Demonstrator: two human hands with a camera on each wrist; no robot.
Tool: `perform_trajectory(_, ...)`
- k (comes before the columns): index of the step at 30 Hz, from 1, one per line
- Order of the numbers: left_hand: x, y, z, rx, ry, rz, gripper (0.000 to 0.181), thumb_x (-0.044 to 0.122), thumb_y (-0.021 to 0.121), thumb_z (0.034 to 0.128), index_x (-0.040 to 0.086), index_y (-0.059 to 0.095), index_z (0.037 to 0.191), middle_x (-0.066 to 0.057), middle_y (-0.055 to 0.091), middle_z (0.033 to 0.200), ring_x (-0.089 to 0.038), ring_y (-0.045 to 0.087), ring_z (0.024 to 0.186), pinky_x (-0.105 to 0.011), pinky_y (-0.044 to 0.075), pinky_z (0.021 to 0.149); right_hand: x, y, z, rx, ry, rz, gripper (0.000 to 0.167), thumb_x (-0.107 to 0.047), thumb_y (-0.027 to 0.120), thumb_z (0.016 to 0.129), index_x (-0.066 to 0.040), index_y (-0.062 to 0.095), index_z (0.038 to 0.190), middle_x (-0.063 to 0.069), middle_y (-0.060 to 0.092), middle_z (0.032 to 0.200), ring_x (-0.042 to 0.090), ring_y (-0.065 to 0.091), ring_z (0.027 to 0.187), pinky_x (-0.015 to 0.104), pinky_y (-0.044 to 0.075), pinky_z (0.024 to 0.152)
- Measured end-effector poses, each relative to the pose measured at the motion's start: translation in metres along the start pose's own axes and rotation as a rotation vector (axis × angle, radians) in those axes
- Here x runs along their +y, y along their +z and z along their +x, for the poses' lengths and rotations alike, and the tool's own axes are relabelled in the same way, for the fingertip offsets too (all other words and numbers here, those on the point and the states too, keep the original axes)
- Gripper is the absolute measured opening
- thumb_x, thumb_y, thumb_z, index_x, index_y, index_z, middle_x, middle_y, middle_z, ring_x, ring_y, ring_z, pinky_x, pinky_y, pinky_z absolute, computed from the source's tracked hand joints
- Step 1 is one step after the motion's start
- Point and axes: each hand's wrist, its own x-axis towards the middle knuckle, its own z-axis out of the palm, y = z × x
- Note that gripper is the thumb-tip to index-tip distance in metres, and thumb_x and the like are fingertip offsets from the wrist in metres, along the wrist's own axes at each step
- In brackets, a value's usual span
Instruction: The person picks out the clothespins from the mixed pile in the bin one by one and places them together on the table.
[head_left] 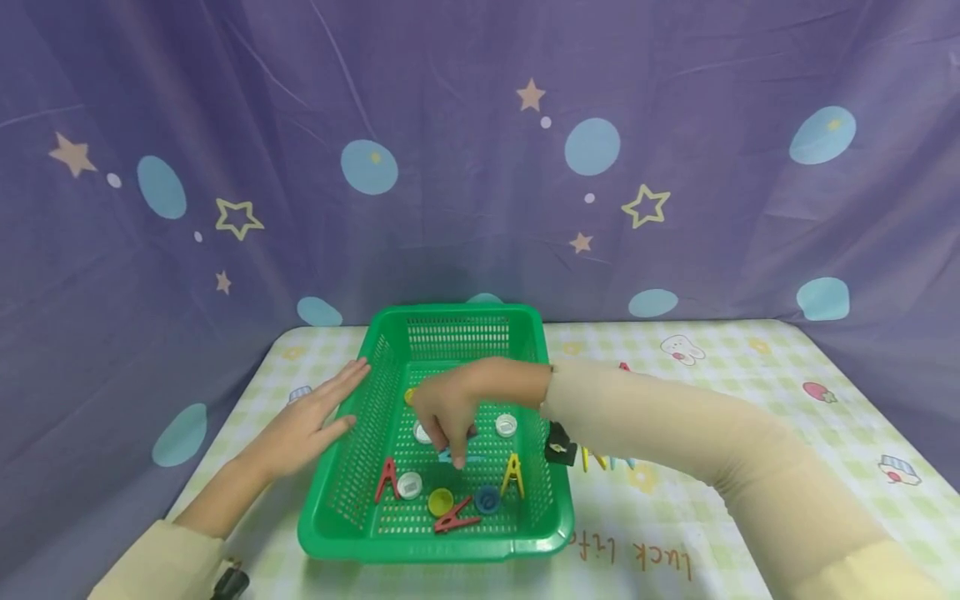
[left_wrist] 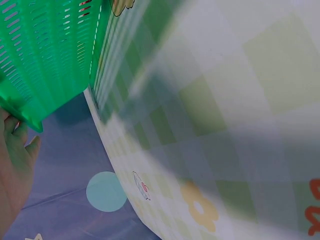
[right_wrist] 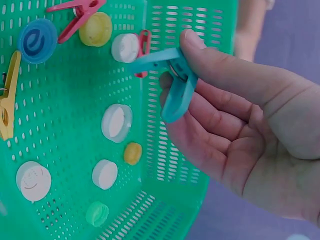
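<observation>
In the right wrist view my right hand (right_wrist: 250,115) pinches a light blue clothespin (right_wrist: 182,97) between thumb and fingers, above the floor of a green plastic basket (head_left: 435,550). My left hand (head_left: 300,429) rests with fairly straight fingers against the basket's left rim. Inside the basket lie a yellow clothespin (head_left: 512,477), a red clothespin (head_left: 453,518) near the front and another red clothespin (head_left: 387,480) at the left. Bottle caps are scattered among them: a blue cap (head_left: 487,500), a yellow cap (head_left: 441,502), several white caps (right_wrist: 34,181) and a green cap (right_wrist: 97,214).
The basket stands on a checked tablecloth (head_left: 720,517). To its right, yellow clothespins (head_left: 596,460) and blue ones lie partly hidden by my right forearm. A purple curtain (head_left: 465,233) hangs behind the table.
</observation>
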Motion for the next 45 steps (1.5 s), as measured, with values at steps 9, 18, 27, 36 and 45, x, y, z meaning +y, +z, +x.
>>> perform_trajectory(9, 0.000, -0.002, 0.000, -0.003, -0.002, 0.007, 0.063, 0.024, 0.052, 0.0973, 0.012, 0.025, 0.153, -0.013, 0.023, 0.161, -0.041, 0.029, 0.144, -0.062, 0.034, 0.108, 0.019, 0.002, -0.039, 0.097, -0.015, 0.140, 0.020, -0.019, 0.081, 0.077, -0.015, 0.077, 0.096, -0.001, 0.076, 0.082, 0.013, 0.070, 0.068, 0.017, 0.054, 0.071)
perform_trajectory(18, 0.000, -0.004, 0.001, 0.004, -0.001, 0.004, 0.063, 0.025, 0.052, 0.0975, 0.012, 0.025, 0.153, -0.013, 0.023, 0.161, -0.041, 0.029, 0.144, -0.062, 0.034, 0.108, 0.044, 0.016, -0.076, 0.198, -0.076, 0.262, 0.022, -0.017, 0.078, 0.079, -0.013, 0.074, 0.100, 0.000, 0.075, 0.091, 0.001, 0.067, 0.075, 0.017, 0.055, 0.075)
perform_trajectory(27, 0.000, -0.003, 0.002, 0.000, -0.006, -0.004, 0.063, 0.025, 0.051, 0.0977, 0.012, 0.025, 0.154, -0.012, 0.022, 0.161, -0.041, 0.029, 0.144, -0.063, 0.034, 0.108, 0.077, 0.045, -0.111, 0.332, -0.080, 0.504, 0.020, -0.017, 0.075, 0.082, -0.009, 0.071, 0.101, 0.001, 0.074, 0.087, 0.006, 0.067, 0.076, 0.025, 0.058, 0.074)
perform_trajectory(36, 0.000, -0.003, 0.002, 0.010, -0.005, -0.011, 0.063, 0.024, 0.051, 0.0975, 0.012, 0.026, 0.153, -0.013, 0.023, 0.161, -0.041, 0.029, 0.144, -0.063, 0.033, 0.108, 0.112, 0.087, -0.140, 0.460, -0.084, 0.756, 0.020, -0.011, 0.072, 0.083, 0.000, 0.069, 0.099, 0.007, 0.074, 0.086, 0.007, 0.066, 0.072, 0.030, 0.058, 0.068)
perform_trajectory(45, -0.001, 0.002, 0.000, 0.008, -0.019, -0.019, 0.063, 0.025, 0.052, 0.0973, 0.014, 0.025, 0.153, -0.010, 0.023, 0.161, -0.041, 0.030, 0.144, -0.063, 0.033, 0.109, 0.136, 0.135, -0.161, 0.545, 0.047, 0.881, 0.027, -0.011, 0.071, 0.085, 0.006, 0.064, 0.104, 0.002, 0.072, 0.084, 0.007, 0.067, 0.071, 0.029, 0.058, 0.068)
